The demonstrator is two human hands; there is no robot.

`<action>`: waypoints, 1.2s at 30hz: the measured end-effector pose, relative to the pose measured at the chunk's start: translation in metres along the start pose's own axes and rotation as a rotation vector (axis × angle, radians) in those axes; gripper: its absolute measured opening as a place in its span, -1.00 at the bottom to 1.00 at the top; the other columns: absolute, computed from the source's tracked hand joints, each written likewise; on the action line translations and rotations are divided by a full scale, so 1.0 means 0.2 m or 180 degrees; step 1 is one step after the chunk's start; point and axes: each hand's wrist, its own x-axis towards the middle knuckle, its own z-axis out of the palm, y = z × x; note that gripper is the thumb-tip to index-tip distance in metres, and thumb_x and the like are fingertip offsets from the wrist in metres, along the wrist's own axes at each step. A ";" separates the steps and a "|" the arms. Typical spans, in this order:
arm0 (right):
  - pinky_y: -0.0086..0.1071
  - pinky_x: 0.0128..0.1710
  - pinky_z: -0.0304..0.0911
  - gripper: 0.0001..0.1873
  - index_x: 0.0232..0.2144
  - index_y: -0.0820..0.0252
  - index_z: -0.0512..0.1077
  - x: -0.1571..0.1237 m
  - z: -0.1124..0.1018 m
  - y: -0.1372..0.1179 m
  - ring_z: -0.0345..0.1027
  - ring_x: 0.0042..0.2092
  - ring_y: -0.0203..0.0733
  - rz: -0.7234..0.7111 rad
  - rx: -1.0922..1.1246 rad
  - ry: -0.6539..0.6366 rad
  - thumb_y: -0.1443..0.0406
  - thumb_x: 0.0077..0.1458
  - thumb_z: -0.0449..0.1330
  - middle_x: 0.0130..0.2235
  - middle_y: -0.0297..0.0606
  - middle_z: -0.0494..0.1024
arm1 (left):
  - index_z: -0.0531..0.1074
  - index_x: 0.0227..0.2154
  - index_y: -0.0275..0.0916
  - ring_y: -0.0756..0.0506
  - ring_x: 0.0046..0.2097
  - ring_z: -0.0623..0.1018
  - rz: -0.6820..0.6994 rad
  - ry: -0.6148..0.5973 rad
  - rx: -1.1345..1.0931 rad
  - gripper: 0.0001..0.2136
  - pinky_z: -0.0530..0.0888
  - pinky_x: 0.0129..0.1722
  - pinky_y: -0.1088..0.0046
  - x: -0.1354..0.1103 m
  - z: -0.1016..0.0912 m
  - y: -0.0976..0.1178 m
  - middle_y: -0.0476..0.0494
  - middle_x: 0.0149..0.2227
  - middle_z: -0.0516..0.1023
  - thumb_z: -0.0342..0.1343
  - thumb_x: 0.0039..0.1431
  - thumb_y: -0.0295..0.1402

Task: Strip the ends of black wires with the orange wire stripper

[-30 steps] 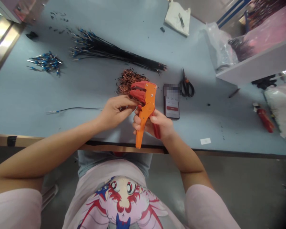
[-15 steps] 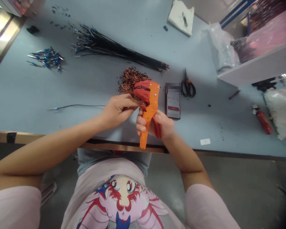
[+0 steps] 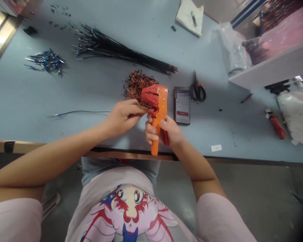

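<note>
Grip clamped around an orange wire stripper (image 3: 159, 109) by the right hand (image 3: 168, 131), with its fingers wrapped over the red handle (image 3: 164, 137), and the tool held tilted above the near part of the worktop (image 3: 212, 131). Pinched together at the stripper's red jaws is the left hand (image 3: 123, 117); what it holds is too thin or hidden to be made out. The jaws are turned toward that hand, apparently to keep them within its reach. Just beyond lies a heap of copper-coloured clippings (image 3: 138, 85). Farther off, a sheaf of black leads (image 3: 123, 57) is laid with its ends roughly aligned, seemingly for easy picking, and blue-tipped terminals (image 3: 46, 64) are gathered to the left. A phone (image 3: 182, 106) and black-handled scissors (image 3: 198, 90) are set to the right.
</note>
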 end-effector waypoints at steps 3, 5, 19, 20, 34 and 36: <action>-0.46 -0.56 0.33 -0.54 -0.30 0.14 0.26 0.00 0.01 -0.01 0.12 -0.63 -0.47 0.0044 -0.0067 0.0150 0.01 0.08 0.39 -0.54 -0.57 0.28 | 0.64 -0.27 -0.19 0.00 -0.36 0.53 -0.0012 -0.0038 0.0010 -0.76 0.43 -0.33 0.52 0.00 0.00 0.00 -0.09 -0.39 0.55 0.04 0.23 -0.47; -0.50 -0.61 0.26 -0.54 -0.34 0.13 0.23 0.00 0.02 -0.01 0.03 -0.66 -0.50 0.0085 -0.0130 0.0222 0.01 0.08 0.38 -0.57 -0.60 0.24 | 0.64 -0.25 -0.18 0.00 -0.34 0.54 0.0008 -0.0038 -0.0007 -0.76 0.44 -0.31 0.52 0.00 0.00 0.00 -0.09 -0.36 0.56 0.04 0.24 -0.47; -0.27 -0.36 0.50 -0.51 -0.23 0.17 0.35 0.00 -0.03 -0.13 0.46 -0.40 -0.22 0.0103 -0.0304 0.0993 -0.07 0.02 0.32 -0.39 -0.33 0.52 | 0.64 -0.25 -0.15 -0.07 -0.36 0.53 -0.0713 0.0175 0.1007 -0.82 0.37 -0.33 0.42 0.01 -0.04 -0.08 -0.08 -0.30 0.66 0.14 0.17 -0.40; -0.24 -0.32 0.51 -0.50 -0.21 0.17 0.36 -0.01 -0.04 -0.14 0.49 -0.36 -0.18 0.0073 -0.0378 0.1051 -0.06 0.00 0.34 -0.34 -0.29 0.55 | 0.64 -0.26 -0.14 -0.07 -0.37 0.52 -0.0759 0.0236 0.1124 -0.83 0.36 -0.34 0.41 0.01 -0.04 -0.09 -0.07 -0.31 0.66 0.16 0.16 -0.39; -0.34 -0.31 0.39 -0.55 -0.13 0.12 0.39 -0.07 -0.04 -0.16 0.38 -0.27 -0.23 -0.0380 -0.1822 0.1620 0.13 -0.02 0.42 -0.15 -0.26 0.50 | 0.62 -0.30 -0.10 -0.10 -0.33 0.53 -0.0806 0.0427 0.1175 -0.88 0.32 -0.33 0.35 0.02 -0.07 -0.10 -0.05 -0.39 0.60 0.18 0.16 -0.38; -0.30 -0.32 0.42 -0.51 -0.12 0.16 0.39 -0.07 -0.04 -0.18 0.40 -0.30 -0.21 -0.0146 -0.1097 0.1338 0.12 -0.06 0.40 -0.18 -0.24 0.52 | 0.62 -0.30 -0.11 -0.10 -0.34 0.52 -0.0854 0.0397 0.1195 -0.88 0.32 -0.33 0.35 0.03 -0.07 -0.09 -0.06 -0.39 0.59 0.18 0.16 -0.38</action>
